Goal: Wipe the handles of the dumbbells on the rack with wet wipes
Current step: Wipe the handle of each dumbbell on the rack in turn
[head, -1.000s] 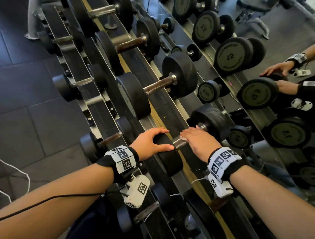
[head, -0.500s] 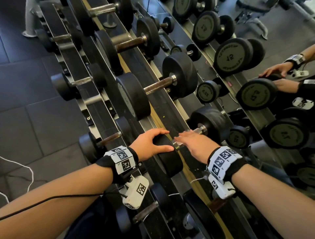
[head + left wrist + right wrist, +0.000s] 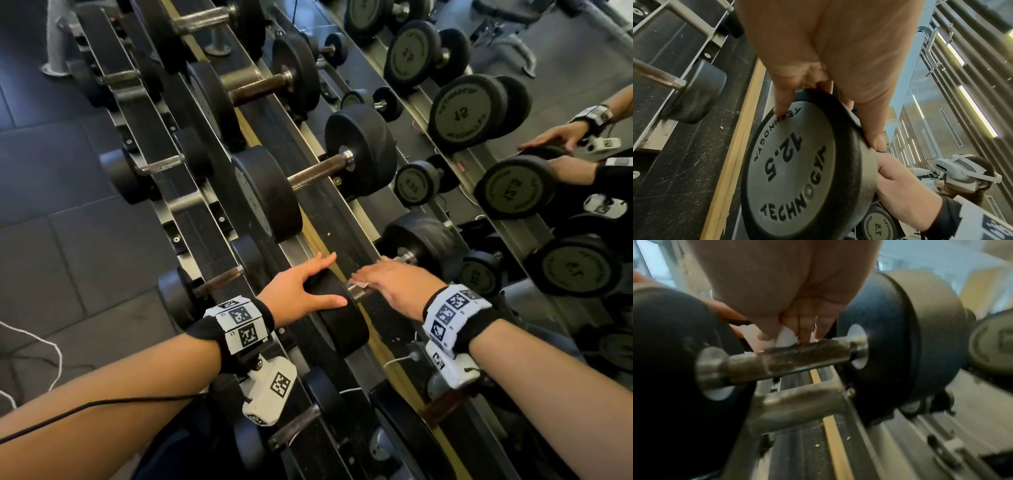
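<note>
A black 12.5 dumbbell (image 3: pixel 339 322) lies on the rack's upper tier just in front of me. My left hand (image 3: pixel 329 281) grips its near head, fingers over the rim and thumb on the other side; the left wrist view shows that head (image 3: pixel 797 170) under the left hand (image 3: pixel 828 128). My right hand (image 3: pixel 370 277) lies over the metal handle (image 3: pixel 358 292) and holds a white wet wipe (image 3: pixel 360 283) against it. In the right wrist view the right hand (image 3: pixel 789 337) pinches the wipe (image 3: pixel 785 337) at the top of the handle (image 3: pixel 797 356), close to the far head (image 3: pixel 890 353).
A larger dumbbell (image 3: pixel 308 178) sits one slot further along the rack, with more beyond it. Smaller dumbbells (image 3: pixel 219 281) fill the lower tier on the left. A mirror (image 3: pixel 479 113) behind the rack on the right reflects weights and my hands. White cables (image 3: pixel 41 342) lie on the dark floor.
My right hand has slid the wipe along the handle toward the near head, uncovering the far end of the handle. The left hand has kept its grip on the near head.
</note>
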The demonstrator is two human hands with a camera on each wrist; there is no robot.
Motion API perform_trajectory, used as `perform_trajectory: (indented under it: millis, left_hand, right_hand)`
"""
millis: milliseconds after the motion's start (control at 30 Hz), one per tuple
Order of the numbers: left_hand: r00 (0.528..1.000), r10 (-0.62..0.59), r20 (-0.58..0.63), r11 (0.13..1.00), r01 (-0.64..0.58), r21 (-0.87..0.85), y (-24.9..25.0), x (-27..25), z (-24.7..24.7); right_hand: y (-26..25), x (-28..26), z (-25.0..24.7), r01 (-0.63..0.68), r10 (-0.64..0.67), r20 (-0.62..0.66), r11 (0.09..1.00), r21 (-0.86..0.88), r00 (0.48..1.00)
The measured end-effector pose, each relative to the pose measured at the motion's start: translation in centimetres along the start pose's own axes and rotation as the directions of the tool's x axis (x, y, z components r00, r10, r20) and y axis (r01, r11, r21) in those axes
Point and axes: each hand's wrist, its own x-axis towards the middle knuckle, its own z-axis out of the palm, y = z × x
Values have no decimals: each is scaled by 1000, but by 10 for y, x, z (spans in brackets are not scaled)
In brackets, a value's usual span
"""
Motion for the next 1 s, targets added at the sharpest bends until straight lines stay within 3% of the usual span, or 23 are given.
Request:
perform_trajectory:
  millis: [133, 367, 433, 500, 600, 700, 800, 900, 1000]
  left_hand:
    - [999, -23, 48, 1000, 24, -13, -1, 3, -7]
    - [999, -25, 37, 999, 24, 22, 0, 2, -6]
    - [998, -35, 51, 999, 35, 5, 3, 1, -7]
    - [996, -55, 67, 998, 56, -2, 6, 1, -10]
    - [993, -77, 92, 997, 77, 0, 12, 2, -13]
    - [987, -90, 135, 996, 91, 5, 19, 6, -14]
    - [986, -105, 131, 994, 105, 8, 22, 9, -12]
    - [984, -123, 130, 992, 123, 9, 22, 12, -13]
    - [979, -143, 147, 989, 145, 1, 22, 14, -14]
  right_hand:
    - [8, 5, -21, -159, 176, 133, 979, -126, 975]
    - [-33, -15, 9, -33, 30, 61, 998, 46, 998]
    - [-24, -5, 0, -122, 120, 95, 992, 16, 988]
    - [-9, 0, -8, -263, 270, 208, 963, -63, 940]
    - [-4, -2, 1, -288, 287, 86, 958, -5, 954]
    - [-26, -19, 23, -127, 128, -4, 990, 67, 992]
    - [-40, -35, 28, -68, 78, -55, 984, 168, 995]
    - [-23, -40, 18, -185, 223, -155, 956, 229, 962]
    - [-12, -38, 12, -345, 361, -82, 924, 163, 929]
